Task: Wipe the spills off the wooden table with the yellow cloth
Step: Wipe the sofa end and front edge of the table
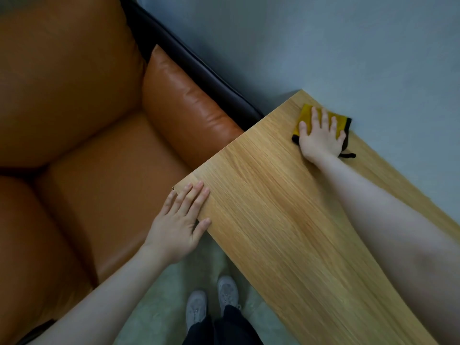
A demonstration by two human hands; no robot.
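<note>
- Closest to you: your grey shoes (211, 302) on the pale floor, with the near long edge of the wooden table (273, 232) running right past them.
- Your left hand (179, 220) lies flat with straight fingers on the near left corner of the table, holding nothing, probably just steadying it. The orange sofa (99, 145) is right beside that end.
- The middle of the tabletop looks dry to me. I honestly can't spot any spill on it, so most of it may be done, but the glare makes it hard to call.
- At the far corner, by the grey wall (323, 46), your right hand (321, 135) presses the yellow cloth (305, 115) down with spread fingers.
- My guess: you're on the last corner, maybe the far edge left.
</note>
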